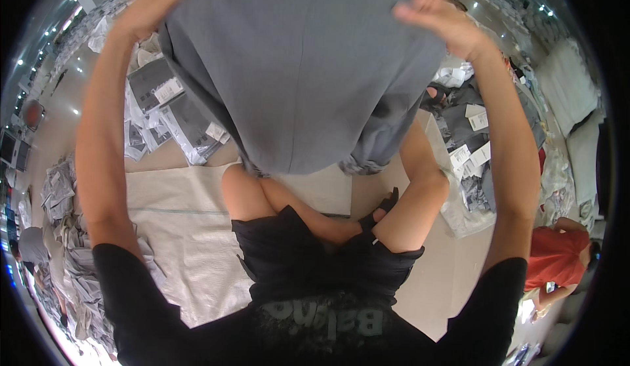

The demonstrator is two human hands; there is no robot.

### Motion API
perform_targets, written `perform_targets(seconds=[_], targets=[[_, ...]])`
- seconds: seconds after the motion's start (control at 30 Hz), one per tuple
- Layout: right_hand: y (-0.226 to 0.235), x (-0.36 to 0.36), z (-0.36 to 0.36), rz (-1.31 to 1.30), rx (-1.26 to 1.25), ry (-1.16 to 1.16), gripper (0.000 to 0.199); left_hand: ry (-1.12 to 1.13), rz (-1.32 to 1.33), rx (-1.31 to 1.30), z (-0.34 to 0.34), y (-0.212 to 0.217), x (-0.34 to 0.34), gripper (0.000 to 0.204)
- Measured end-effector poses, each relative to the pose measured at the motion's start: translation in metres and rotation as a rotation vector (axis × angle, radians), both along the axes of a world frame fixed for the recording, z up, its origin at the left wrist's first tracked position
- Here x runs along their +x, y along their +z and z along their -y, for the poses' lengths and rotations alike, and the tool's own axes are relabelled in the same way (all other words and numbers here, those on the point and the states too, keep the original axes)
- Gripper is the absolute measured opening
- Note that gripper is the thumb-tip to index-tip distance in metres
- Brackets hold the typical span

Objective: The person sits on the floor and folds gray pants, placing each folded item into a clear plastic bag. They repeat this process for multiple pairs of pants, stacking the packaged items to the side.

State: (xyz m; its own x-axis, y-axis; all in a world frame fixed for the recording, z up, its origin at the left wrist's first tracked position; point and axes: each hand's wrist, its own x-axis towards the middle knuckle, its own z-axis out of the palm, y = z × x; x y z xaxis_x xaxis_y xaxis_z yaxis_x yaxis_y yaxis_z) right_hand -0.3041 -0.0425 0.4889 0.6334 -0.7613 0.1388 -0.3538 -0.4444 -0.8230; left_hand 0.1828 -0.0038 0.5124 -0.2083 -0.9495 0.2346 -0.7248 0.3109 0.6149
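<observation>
A grey jacket (295, 71) with a seam down its middle hangs spread out in front of me, its upper edge outside the picture. At its upper left, my left hand (157, 2) is closed on the cloth. My right hand (443, 21) grips the opposite upper side, its fingers slightly blurred and partly hidden by the fabric. The sleeves droop at both sides, and the lower hem hangs just above my crossed legs (275, 212).
Bagged grey garments with white labels (187, 120) lie ahead on the left. More tagged clothes (469, 130) are heaped on the right. A pale woven sheet (180, 215) covers floor beside me. Loose grey clothes (82, 261) pile at far left; a person in red (558, 258) is at right.
</observation>
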Motion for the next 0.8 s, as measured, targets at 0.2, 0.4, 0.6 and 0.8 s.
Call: perform_targets(seconds=[0.2,0.4,0.6,0.8], targets=[[-0.020,0.018,-0.001,0.171,0.010,-0.173,0.052,0.014,0.000,0.057,0.014,-0.072,0.015,0.038],[0.029,-0.004,-0.022,0.142,0.055,-0.016,0.035,-0.210,-0.564,0.265,-0.018,-0.077,0.000,0.039],[0.001,-0.011,-0.013,-0.267,0.049,-0.066,0.053,-0.288,0.038,0.366,0.037,-0.140,0.001,0.022],[-0.004,-0.006,-0.037,-0.019,0.108,-0.137,0.047,-0.255,-0.018,0.187,0.062,-0.189,-0.034,0.033]])
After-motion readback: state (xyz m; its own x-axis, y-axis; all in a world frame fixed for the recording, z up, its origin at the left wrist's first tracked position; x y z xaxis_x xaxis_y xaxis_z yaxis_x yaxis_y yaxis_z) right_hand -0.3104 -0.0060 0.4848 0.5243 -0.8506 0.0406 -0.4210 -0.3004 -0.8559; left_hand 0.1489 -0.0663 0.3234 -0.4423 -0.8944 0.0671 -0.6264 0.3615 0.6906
